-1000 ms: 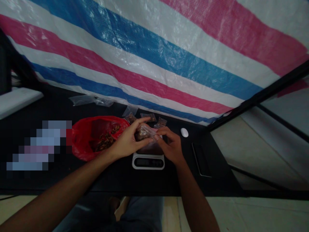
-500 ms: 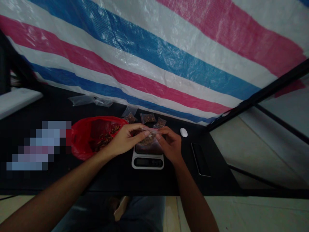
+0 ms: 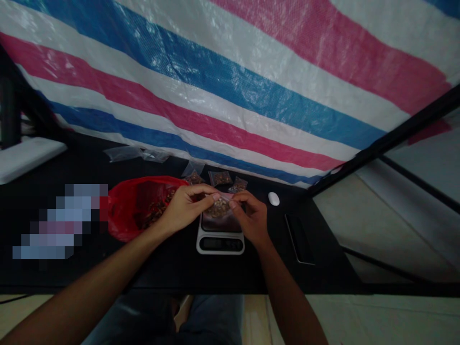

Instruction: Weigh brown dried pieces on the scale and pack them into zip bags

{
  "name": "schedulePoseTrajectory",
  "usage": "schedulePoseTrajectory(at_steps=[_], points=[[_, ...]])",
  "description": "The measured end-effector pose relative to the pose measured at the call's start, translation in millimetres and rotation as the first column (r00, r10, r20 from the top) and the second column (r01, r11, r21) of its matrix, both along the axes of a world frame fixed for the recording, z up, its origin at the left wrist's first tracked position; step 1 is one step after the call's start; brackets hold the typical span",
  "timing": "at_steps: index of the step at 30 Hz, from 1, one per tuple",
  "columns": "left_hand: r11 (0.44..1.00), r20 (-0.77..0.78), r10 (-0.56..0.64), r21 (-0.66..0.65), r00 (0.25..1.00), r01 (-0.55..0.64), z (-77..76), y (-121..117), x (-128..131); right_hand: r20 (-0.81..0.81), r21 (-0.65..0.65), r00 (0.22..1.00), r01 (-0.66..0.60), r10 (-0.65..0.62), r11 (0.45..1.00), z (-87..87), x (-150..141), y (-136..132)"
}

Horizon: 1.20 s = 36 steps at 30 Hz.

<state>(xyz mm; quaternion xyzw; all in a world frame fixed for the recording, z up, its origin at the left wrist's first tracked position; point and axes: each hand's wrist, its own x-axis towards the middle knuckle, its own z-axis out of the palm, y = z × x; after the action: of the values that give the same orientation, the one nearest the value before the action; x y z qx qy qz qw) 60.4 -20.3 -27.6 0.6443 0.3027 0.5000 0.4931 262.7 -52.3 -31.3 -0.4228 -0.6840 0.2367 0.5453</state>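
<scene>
A small clear zip bag with brown dried pieces inside is pinched along its top edge between my two hands. My left hand grips the left end of that edge, and my right hand grips the right end. Directly beneath the bag sits a white kitchen scale with a dark display; whether the bag rests on it I cannot tell. To the left, partly behind my left hand and forearm, a red plastic bag lies open with more of the brown pieces in it.
Several filled zip bags lie just beyond my hands. Clear plastic bags lie at the back left. On the right are a white computer mouse and a dark phone. A striped plastic sheet hangs behind the black table.
My hands have drawn slightly closer together along the bag's top edge, my right hand shifting a little left. The whole view has moved slightly.
</scene>
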Motion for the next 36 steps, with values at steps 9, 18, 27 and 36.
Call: schedulePoseTrajectory(at_steps=[9, 18, 27, 36], points=[[0.983, -0.026, 0.062, 0.173, 0.998, -0.057, 4.4, -5, 3, 0.017, 0.036, 1.0, 0.008, -0.008, 0.999, 2.0, -5, -4], [0.967, -0.058, 0.039, 0.252, 0.998, -0.023, 6.0, -11, 5, 0.059, 0.096, 0.998, -0.027, 0.021, 0.995, 3.4, -9, -7], [0.955, -0.051, 0.082, 0.29, 0.995, -0.063, 13.9, -9, -2, 0.06, 0.076, 0.998, -0.037, 0.033, 0.996, 9.2, -9, -6], [0.885, -0.211, 0.3, 0.426, 0.93, -0.188, 25.5, 3, -27, 0.059, 0.085, 0.986, 0.151, -0.156, 0.985, 21.2, 21, 12]])
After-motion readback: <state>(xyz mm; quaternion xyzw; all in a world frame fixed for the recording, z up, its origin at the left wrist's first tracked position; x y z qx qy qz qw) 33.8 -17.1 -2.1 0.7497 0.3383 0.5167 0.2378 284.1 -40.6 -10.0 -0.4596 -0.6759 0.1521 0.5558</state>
